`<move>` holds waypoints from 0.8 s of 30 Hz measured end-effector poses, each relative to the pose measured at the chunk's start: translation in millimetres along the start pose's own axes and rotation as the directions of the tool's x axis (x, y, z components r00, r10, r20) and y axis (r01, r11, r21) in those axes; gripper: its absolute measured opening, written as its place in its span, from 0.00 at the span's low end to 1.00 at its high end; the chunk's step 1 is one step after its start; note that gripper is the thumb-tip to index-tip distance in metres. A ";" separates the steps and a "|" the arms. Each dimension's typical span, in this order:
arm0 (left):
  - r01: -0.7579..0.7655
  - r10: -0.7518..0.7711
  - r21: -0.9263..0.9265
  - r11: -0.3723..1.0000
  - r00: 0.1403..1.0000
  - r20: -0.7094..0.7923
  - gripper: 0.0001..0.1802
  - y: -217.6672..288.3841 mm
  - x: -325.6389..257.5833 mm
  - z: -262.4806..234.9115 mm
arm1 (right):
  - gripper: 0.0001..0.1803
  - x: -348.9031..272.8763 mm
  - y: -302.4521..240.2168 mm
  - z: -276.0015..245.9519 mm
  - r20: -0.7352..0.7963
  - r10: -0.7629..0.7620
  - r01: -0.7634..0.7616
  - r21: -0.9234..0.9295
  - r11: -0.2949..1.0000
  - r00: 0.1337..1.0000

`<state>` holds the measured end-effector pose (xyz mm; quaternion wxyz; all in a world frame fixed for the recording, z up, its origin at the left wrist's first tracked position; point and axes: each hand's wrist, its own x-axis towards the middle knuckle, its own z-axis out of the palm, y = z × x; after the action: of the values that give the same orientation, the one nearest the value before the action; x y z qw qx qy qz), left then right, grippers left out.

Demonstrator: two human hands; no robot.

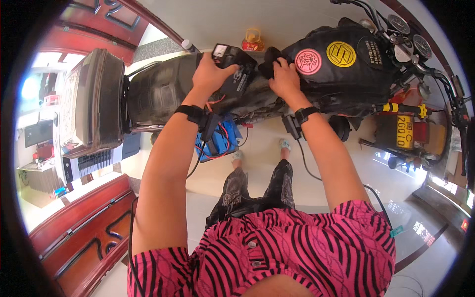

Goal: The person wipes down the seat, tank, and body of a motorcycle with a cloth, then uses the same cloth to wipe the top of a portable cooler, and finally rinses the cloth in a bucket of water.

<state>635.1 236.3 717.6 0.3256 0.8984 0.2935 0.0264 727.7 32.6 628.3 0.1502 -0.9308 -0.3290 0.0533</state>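
Note:
A motorcycle lies crosswise in front of me, with its long black seat point(163, 84) at the left and a black tank cover point(341, 62) with round red and yellow emblems at the right. My left hand point(210, 76) is closed around the near-left side of a black box-like object point(240, 74) with pale lettering and a whitish patch at its far corner. That object rests on the seat's front part. My right hand point(287, 79) has its fingers curled on a dark soft piece point(269, 58) beside the tank cover; its exact kind cannot be made out.
A blue case point(216, 141) with red and black wires sits below the seat, near my feet. A dark tail box point(96, 99) is at the motorcycle's left end, handlebars point(452, 101) at the right. Beyond stands a yellow-handled oil bottle point(253, 40). A yellow-plated vehicle point(405, 132) is nearby.

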 end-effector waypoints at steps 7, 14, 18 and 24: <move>0.263 -0.263 -0.366 0.893 0.963 0.051 0.42 -59.4 24.8 -7.2 | 0.20 -49.6 -77.5 24.9 0.131 -0.240 0.204 0.242 0.949 0.962; 0.380 -0.359 -0.628 0.679 0.918 0.168 0.33 -91.5 17.4 -26.5 | 0.21 -18.1 -81.0 -20.3 0.079 -0.005 -0.045 0.620 0.783 0.997; 0.330 -0.306 -0.723 0.607 0.937 0.170 0.31 -84.9 7.0 -15.3 | 0.29 48.3 -35.3 -7.4 -0.067 0.131 -0.004 0.877 0.481 0.989; 0.108 -0.161 -0.757 0.645 0.987 0.004 0.29 -120.6 -24.1 1.3 | 0.31 62.0 -77.4 36.9 0.527 0.079 -0.533 0.836 0.128 0.846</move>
<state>554.0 296.7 647.5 0.6605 0.6565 0.3320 0.1501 722.5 137.8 617.6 0.6214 -0.6436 -0.0382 0.4453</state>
